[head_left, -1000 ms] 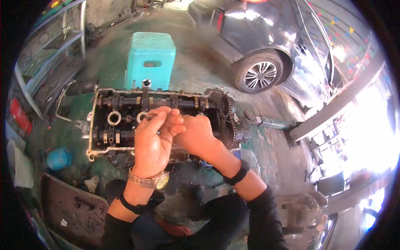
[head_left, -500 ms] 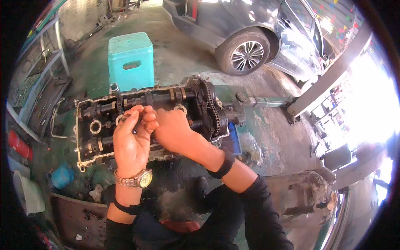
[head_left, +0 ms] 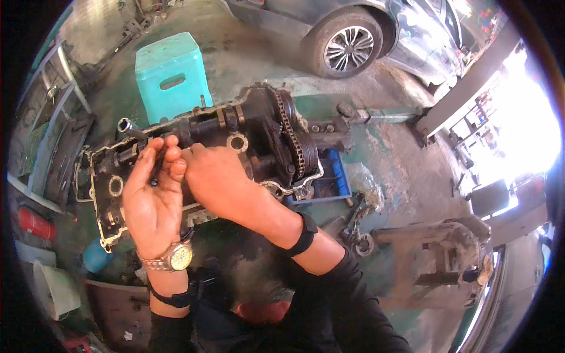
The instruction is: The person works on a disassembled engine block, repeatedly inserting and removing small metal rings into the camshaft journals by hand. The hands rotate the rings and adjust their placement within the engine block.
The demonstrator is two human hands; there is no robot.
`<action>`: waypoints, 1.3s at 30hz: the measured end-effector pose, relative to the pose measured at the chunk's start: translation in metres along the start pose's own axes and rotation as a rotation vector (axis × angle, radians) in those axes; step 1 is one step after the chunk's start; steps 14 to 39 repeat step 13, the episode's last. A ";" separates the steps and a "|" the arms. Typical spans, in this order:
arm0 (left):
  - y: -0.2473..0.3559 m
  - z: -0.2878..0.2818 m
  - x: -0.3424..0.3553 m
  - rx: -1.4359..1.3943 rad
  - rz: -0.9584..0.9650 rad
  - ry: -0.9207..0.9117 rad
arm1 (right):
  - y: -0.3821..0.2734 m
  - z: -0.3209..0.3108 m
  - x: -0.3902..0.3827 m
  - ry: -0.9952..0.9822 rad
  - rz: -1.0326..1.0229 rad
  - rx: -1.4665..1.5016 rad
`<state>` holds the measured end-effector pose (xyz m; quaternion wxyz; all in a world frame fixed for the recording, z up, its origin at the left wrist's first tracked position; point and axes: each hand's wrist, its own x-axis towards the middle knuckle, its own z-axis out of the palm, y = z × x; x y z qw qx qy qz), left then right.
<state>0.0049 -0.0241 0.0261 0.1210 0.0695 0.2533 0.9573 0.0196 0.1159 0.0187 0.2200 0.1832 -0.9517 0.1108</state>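
Observation:
Both of my hands are close together above an engine's cylinder head, which has bare camshafts and a timing chain at its right end. My left hand is turned palm up, its fingers curled and thumb raised. A small dark piece shows between thumb and fingers; its kind is unclear. My right hand is closed, knuckles up, its fingertips hidden beside the left fingers. Whatever it pinches is out of sight. Just beyond the left fingertips, a chrome socket sticks up at the head's far edge.
A turquoise stool stands behind the engine. Right of it are a blue tray and a lift arm running to a post. A parked car is beyond. At left are a metal rack and a red cylinder.
My hands, still close together, appear further left and slightly higher in view. The view has shifted and tilted, showing more of the blue tray. The socket now shows more clearly.

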 end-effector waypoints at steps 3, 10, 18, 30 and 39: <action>0.009 -0.007 0.003 -0.002 -0.023 -0.033 | 0.000 0.005 0.001 0.030 -0.019 -0.001; 0.023 -0.015 0.008 0.093 0.045 0.024 | -0.007 0.005 0.003 -0.005 0.088 0.011; 0.021 -0.019 0.008 0.154 0.066 0.039 | -0.005 -0.001 -0.001 -0.053 0.110 0.063; 0.021 -0.019 0.008 0.154 0.066 0.039 | -0.005 -0.001 -0.001 -0.053 0.110 0.063; 0.021 -0.019 0.008 0.154 0.066 0.039 | -0.005 -0.001 -0.001 -0.053 0.110 0.063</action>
